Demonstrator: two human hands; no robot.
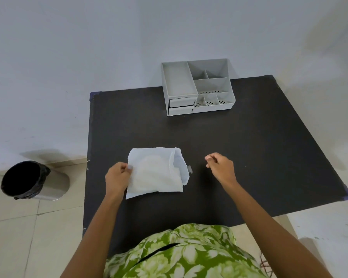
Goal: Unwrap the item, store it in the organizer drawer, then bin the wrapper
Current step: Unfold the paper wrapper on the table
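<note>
A white wrapper point(156, 173) lies on the dark bench point(249, 153), near its front edge, with its right flap folded open and a pale item showing faintly through it. The left hand point(118, 177) pinches the wrapper's left edge, thumb on top, its grip closed on the material. The right hand point(221, 166) hovers just to the right of the wrapper, apart from it, fingers curled loosely with thumb and forefinger nearly meeting, holding nothing. A grey organizer point(197, 87) stands at the bench's far edge, its two small drawers point(181, 106) closed. A lined bin point(34, 180) sits on the floor, left of the bench.
</note>
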